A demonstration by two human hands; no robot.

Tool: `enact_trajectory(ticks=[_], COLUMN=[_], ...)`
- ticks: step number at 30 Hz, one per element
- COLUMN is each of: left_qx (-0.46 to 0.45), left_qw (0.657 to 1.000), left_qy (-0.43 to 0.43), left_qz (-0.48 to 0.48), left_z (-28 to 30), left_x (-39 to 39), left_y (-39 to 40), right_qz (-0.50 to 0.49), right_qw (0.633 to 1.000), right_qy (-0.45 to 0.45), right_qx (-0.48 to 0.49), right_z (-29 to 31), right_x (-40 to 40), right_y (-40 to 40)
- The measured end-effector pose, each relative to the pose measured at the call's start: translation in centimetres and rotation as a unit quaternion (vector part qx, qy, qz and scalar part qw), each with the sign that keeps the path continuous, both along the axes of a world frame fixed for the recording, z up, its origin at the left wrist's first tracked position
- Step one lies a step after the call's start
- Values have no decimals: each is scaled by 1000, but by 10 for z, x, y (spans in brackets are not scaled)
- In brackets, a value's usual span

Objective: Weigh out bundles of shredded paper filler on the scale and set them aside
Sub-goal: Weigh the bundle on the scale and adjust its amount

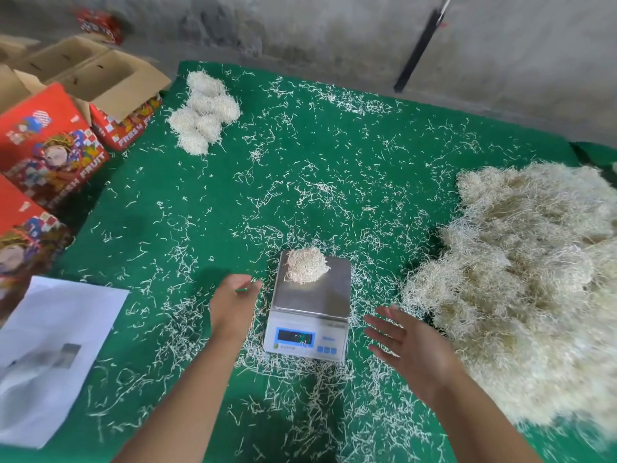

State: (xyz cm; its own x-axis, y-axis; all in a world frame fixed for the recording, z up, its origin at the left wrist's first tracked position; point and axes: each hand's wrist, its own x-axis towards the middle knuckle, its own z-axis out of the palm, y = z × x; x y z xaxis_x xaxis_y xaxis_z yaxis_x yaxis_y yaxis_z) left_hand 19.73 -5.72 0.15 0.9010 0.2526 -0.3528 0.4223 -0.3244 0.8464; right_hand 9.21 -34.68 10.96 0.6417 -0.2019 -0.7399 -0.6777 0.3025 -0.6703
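**Bundle on the scale, my hands free**

My left hand (233, 300) hovers left of the scale (309, 315), fingers loosely bent, holding nothing. My right hand (409, 350) is spread open. The round bundle (305, 265) sits on the far-left part of the pan, with no clear long axis.

Scale display (295, 336) digits unreadable; big filler heap (534, 289) cut off right.

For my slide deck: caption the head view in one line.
Paper bundle on the scale, both open hands hovering beside it.
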Motion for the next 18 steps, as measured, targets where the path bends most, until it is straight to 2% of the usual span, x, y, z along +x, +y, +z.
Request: enact_trajectory(ticks=[18], left_qx=[-15], left_qw=[1000], left_qy=[19], left_qz=[0], left_z=[-9], left_x=[-16], left_y=[9], right_qz=[6], right_qw=[1000], right_qy=[9], right_qx=[14], right_z=[-22], right_x=[5], right_y=[7])
